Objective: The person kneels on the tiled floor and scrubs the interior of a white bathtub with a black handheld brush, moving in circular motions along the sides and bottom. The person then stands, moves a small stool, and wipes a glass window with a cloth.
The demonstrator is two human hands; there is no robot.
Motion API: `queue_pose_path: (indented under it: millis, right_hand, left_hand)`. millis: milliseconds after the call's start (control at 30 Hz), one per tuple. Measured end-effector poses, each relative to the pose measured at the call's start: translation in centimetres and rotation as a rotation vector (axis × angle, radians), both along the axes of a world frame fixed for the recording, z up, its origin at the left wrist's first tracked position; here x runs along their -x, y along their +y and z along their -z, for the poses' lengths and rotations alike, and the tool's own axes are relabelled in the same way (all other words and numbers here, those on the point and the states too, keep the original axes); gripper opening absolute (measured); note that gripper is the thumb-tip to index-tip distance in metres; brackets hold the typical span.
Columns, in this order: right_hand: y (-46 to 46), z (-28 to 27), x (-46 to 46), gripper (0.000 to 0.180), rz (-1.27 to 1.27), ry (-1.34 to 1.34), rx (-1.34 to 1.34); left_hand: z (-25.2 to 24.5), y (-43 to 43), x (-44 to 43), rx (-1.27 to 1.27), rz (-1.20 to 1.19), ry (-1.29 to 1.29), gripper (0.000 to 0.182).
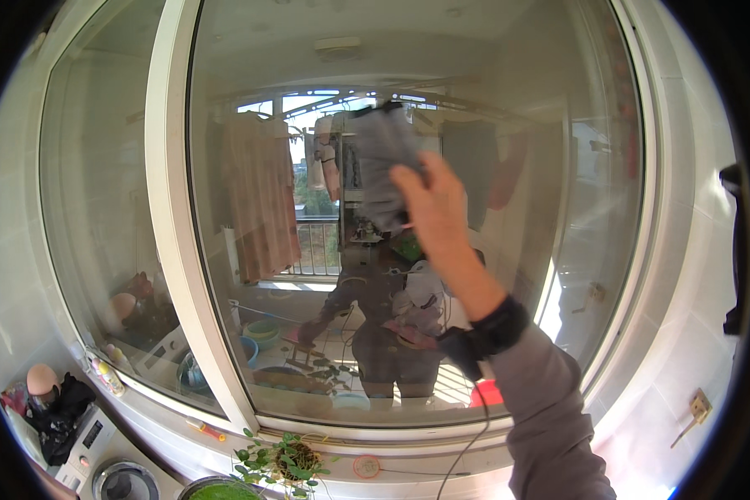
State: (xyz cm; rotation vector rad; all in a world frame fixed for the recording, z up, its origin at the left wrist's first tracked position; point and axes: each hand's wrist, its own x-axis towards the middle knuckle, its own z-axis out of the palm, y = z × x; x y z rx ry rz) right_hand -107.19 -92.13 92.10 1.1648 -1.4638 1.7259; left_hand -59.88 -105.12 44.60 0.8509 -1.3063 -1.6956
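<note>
My right hand [437, 209] is raised in front of a large window pane [525, 262]. In it is a grey cloth [381, 165], slightly blurred, held up at the glass; whether its whole face touches the pane I cannot tell. A black band with a small device [503, 328] circles my right wrist, and a cable [478, 437] hangs down from it. The glass mirrors a person, hung laundry and a railing. My left hand is out of view.
A white frame post [175, 206] divides the window. Along the sill stand a trailing potted plant [297, 459], an orange-handled tool [206, 429], a round red-rimmed item [367, 466] and a bottle [109, 378]. A washing machine [94, 450] bearing dark cloth [62, 412] is lower left.
</note>
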Motion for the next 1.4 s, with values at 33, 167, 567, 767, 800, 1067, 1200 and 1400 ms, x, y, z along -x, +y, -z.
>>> queue_pose_path:
  millis: [33,167,567,767,800,1067,1200,1400]
  right_hand:
    - [4.2,0.2,1.9,0.039,0.047,0.041,0.096]
    - [20.8,-1.4,8.2,0.049,0.499,-0.109,0.441]
    - [1.4,0.1,0.7,0.034,0.357,0.200,-0.047]
    - [-15.1,7.9,-9.5,0.024,0.065,0.205,-0.670]
    - [-14.3,9.0,-9.4,0.022,-0.039,0.164,-0.609]
    - [14.1,11.7,1.3,0.033,0.185,-0.051,0.170]
    - [32.2,8.6,8.3,0.037,0.788,-0.080,0.274]
    - [36.2,7.8,9.9,0.049,0.994,-0.301,0.192]
  left_hand:
    - [0.2,-0.3,0.3,0.014,0.026,0.007,0.029]
    - [1.5,-0.5,1.5,0.054,0.096,0.041,0.032]
    - [1.9,1.0,2.5,0.096,0.301,-0.025,0.071]
    - [0.1,2.0,3.9,0.132,0.294,-0.134,0.037]
    - [0.4,2.2,3.8,0.133,0.232,-0.124,0.029]
    - [1.5,1.2,1.4,-0.134,0.088,-0.051,0.026]
    - [1.1,0.7,3.0,-0.054,0.123,-0.125,0.031]
    - [2.1,0.3,4.4,0.060,0.258,-0.065,0.035]
